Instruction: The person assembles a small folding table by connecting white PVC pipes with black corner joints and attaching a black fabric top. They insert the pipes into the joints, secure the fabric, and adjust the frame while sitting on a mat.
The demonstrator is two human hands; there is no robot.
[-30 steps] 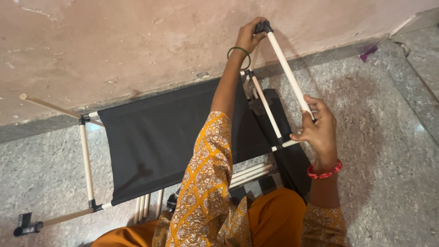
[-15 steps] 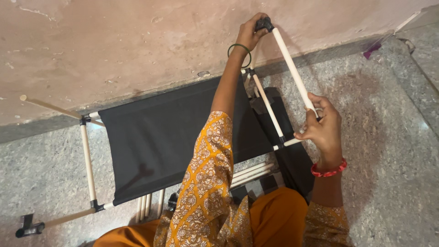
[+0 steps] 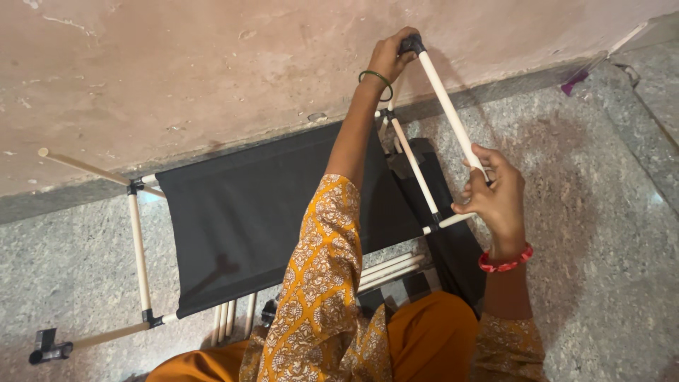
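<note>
Our left hand (image 3: 389, 56) is stretched far up toward the wall, fingers closed around the black plastic joint (image 3: 411, 44) at the top end of a pale rod (image 3: 450, 113), while our right hand (image 3: 495, 194) grips the lower part of that same rod, thumb and fingers wrapped round it. Against the frames from a second ago little has altered: the rod stands a touch steeper and its top joint sits slightly higher against the wall, our right hand riding just a little nearer the rod's lower end, so the rod reads as being steadied and nudged into line rather than carried anywhere. It slants above the right end of the rack, whose black fabric shelf (image 3: 247, 212) is stretched between pale tubes; a second short tube (image 3: 414, 166) runs close beside it down to a black corner joint (image 3: 436, 218). Beyond that, the rack's left side tube (image 3: 138, 251) ends in joints, and a loose black connector (image 3: 48, 346) sits at the tip of a bar on the grey stone floor (image 3: 601, 212). A bundle of spare rods (image 3: 392, 269) lies under the shelf near our orange-clad knees. The pink plaster wall (image 3: 212, 71) stands right behind the top joint, leaving little room there, and our own patterned sleeve (image 3: 318, 283) hides much of the shelf's middle.
</note>
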